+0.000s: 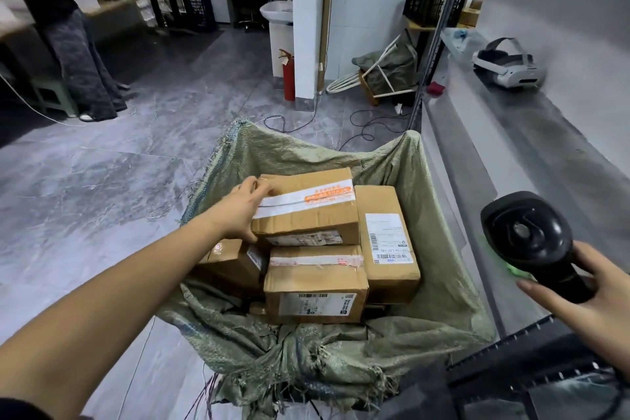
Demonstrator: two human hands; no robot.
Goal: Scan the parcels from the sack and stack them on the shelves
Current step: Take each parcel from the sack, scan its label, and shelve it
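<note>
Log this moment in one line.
phase: pick | left hand grips top parcel in sack | right hand holds scanner

Parcel labels [388, 237] unreadable; lower parcel [231, 261] partly hidden under others; bystander [78, 54] cropped by top edge.

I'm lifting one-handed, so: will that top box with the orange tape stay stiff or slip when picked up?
Probably stiff: the top box keeps square cardboard edges. The left hand grips only its left end, so it may tilt. The glossy tape there could feel slippery.
</note>
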